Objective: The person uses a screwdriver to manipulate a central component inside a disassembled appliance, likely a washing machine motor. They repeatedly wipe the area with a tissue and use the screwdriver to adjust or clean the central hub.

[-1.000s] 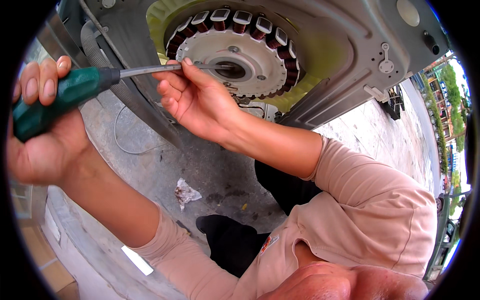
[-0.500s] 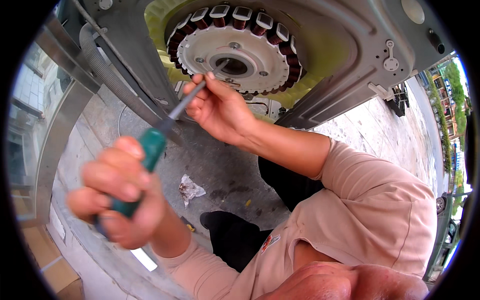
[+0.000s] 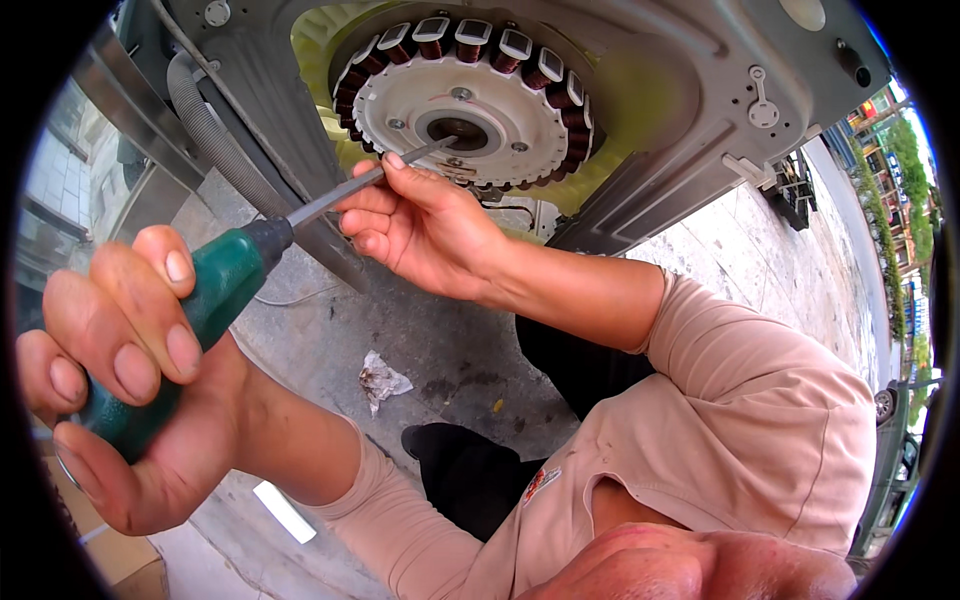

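Note:
My left hand is closed around the green handle of a long screwdriver at the left. From there its grey shaft slants up to the right. My right hand pinches the shaft with thumb and fingers near the far end. The tip lies in front of the dark round central hole of a motor stator; whether it touches anything inside I cannot tell. This stator has a white disc with several bolts and a ring of copper coils. It sits in the underside of a grey machine housing.
A ribbed grey hose runs down the housing's left side. On the concrete floor lie a crumpled dirty tissue and a white strip. Cardboard stands at the lower left. A black object rests on paving at the right.
My left hand has drawn the handle left and back, away from the stator. More of the shaft now shows between my hands, and my right hand has shifted slightly left.

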The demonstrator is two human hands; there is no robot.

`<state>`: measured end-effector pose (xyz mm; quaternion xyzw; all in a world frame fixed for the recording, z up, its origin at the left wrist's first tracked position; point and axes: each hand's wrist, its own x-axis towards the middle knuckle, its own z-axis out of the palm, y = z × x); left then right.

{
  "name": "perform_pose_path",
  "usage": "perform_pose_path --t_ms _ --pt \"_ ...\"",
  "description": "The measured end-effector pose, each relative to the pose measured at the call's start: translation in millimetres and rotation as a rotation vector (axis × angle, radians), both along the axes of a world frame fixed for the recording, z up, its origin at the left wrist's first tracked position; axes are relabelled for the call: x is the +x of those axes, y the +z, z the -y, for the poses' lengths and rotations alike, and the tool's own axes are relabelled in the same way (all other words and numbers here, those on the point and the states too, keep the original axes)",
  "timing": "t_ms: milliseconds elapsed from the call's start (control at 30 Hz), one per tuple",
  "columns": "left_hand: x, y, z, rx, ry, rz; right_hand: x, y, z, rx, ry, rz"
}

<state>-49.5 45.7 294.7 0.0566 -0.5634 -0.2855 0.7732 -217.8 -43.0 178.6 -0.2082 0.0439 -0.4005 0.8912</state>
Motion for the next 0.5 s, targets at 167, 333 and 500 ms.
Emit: perform_pose_path --t_ms 167,333,500 --pt "7 -3 0 -0.007 -0.007 -0.013 -3 1 4 -0.067 -0.039 -0.029" --pt "-5 0 4 0.013 -0.033 0.049 -5 -3 8 -0.049 -0.022 0.025" --pt "-28 10 5 0.000 -0.040 0.098 -14 2 5 0.005 -0.026 0.075"
